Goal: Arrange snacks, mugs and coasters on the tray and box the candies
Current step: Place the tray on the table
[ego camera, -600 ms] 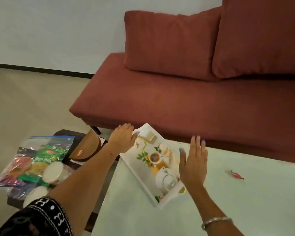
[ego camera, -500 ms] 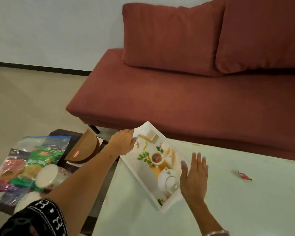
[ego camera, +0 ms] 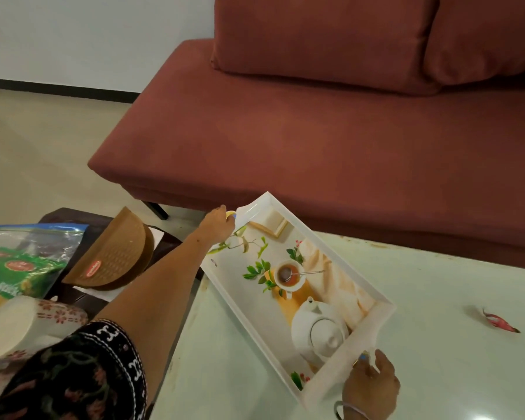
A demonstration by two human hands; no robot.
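Observation:
A white tray (ego camera: 373, 322) printed with a teapot and a teacup lies slanted on the pale table (ego camera: 437, 298), its far end over the table's left edge. My left hand (ego camera: 217, 222) grips the tray's far handle end. My right hand (ego camera: 370, 386) grips the near end's rim. A clear bag of snack packets (ego camera: 15, 262), a brown half-round box (ego camera: 115, 262) and patterned white mugs (ego camera: 12, 325) sit on a dark low table at the left. One red wrapped candy (ego camera: 497, 324) lies on the pale table to the right of the tray.
A red sofa (ego camera: 315, 131) with two back cushions stands just beyond the table. Beige floor (ego camera: 43, 147) stretches at the left. My patterned dark sleeve (ego camera: 73, 377) covers the lower left corner.
My right hand dropped from the tray's side to its near end and closed on the rim. My left hand reached to the far handle end. The view moved closer.

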